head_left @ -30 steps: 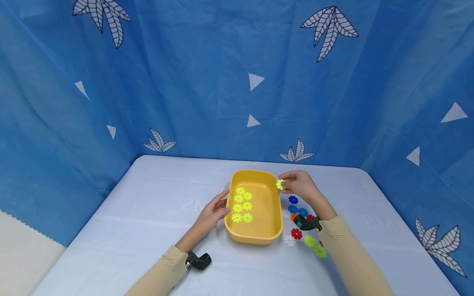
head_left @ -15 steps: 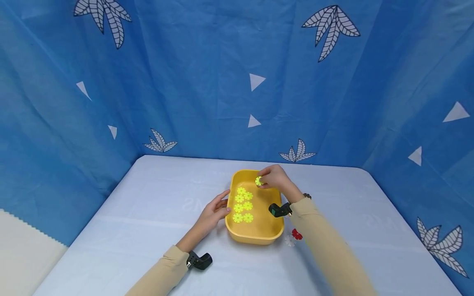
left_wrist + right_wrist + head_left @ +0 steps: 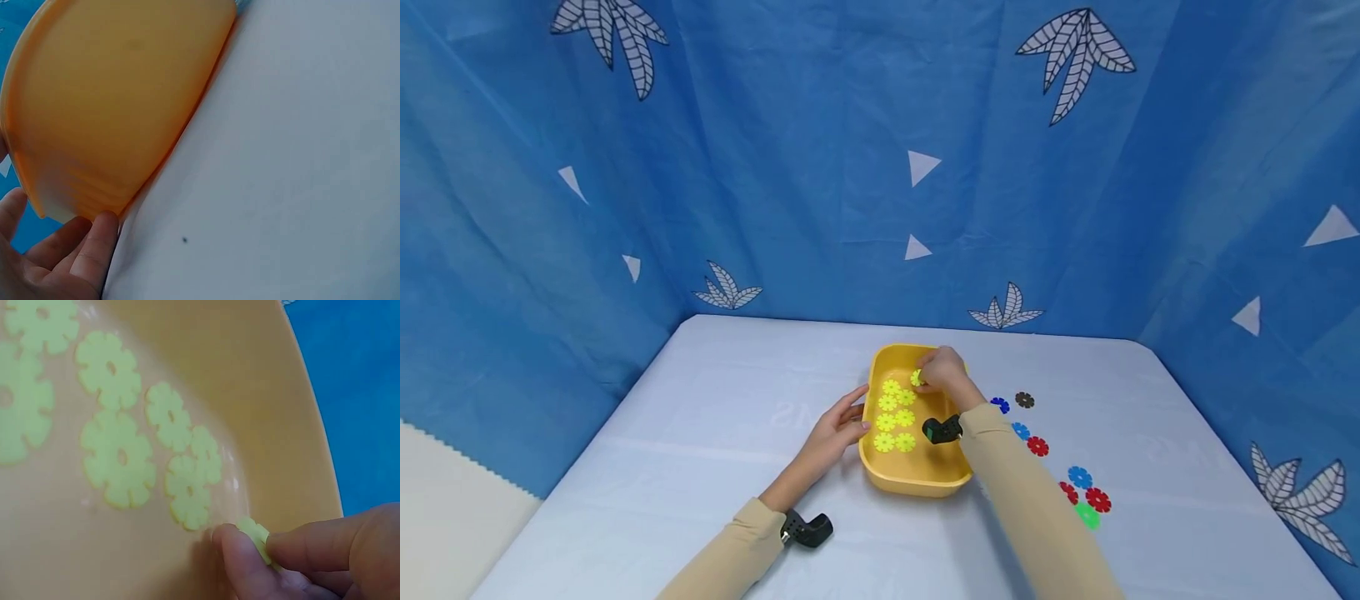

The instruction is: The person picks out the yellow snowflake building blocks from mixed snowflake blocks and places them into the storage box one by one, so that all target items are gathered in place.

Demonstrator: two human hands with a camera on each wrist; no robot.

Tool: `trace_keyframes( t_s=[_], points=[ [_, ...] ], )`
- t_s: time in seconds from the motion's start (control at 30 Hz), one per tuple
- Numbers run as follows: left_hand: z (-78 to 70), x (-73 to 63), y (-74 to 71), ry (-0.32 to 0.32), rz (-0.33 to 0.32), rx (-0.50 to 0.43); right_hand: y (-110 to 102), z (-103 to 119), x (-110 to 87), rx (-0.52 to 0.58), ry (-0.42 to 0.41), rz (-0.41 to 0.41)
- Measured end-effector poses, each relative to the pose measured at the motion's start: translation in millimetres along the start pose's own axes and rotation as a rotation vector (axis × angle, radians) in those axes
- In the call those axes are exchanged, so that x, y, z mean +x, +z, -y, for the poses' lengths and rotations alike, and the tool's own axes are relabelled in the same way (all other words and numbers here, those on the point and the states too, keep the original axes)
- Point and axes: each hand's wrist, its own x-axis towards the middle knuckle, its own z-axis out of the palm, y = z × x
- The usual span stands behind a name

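Observation:
A yellow plastic tray (image 3: pixel 917 485) stands on the table. Several yellow notched snowflake discs (image 3: pixel 886 422) lie flat along its left side. Inside the tray's far part, my right hand (image 3: pixel 946 371) pinches another yellow snowflake disc (image 3: pixel 253 536) between thumb and finger, close to the tray's floor in the right wrist view. My left hand (image 3: pixel 837 427) rests its fingers against the tray's left outer wall; in the left wrist view the fingertips (image 3: pixel 104 224) touch the wall with the fingers fairly straight.
Right of the tray lie loose snowflake discs: a brown disc (image 3: pixel 1025 400), a green disc (image 3: pixel 1087 515), several red and blue ones. The right forearm hides part of that area. A blue patterned curtain (image 3: pixel 820 167) hangs behind the white table (image 3: pixel 722 400).
My right hand has carried the yellow snowflake disc leftward over the tray's right rim and then lowered it inside. The left hand has stayed at the tray's left side.

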Motion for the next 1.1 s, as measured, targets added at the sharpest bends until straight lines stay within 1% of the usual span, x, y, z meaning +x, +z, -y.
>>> trace_keyframes(
  t_s=[0.1, 0.17, 0.37, 0.63, 1.1],
  points=[
    [0.5, 0.8, -0.9, -0.007, 0.003, 0.003, 2.4, -0.9, 2.7, -0.010, 0.045, -0.019],
    [1.2, 1.2, -0.5, -0.003, 0.003, 0.007, 2.3, -2.6, 3.6, -0.012, 0.052, -0.023],
    [1.8, 1.9, -0.1, 0.002, 0.007, 0.004, 0.3, -4.6, 2.9, -0.001, 0.026, -0.030],
    [-0.8, -0.1, 1.2, -0.013, -0.007, -0.004, -0.4, -4.8, 0.1, -0.020, -0.001, -0.024],
    [0.3, -0.4, 1.2, -0.007, -0.003, 0.006, -2.2, -5.5, 0.4, -0.023, 0.002, -0.015]
  ],
)
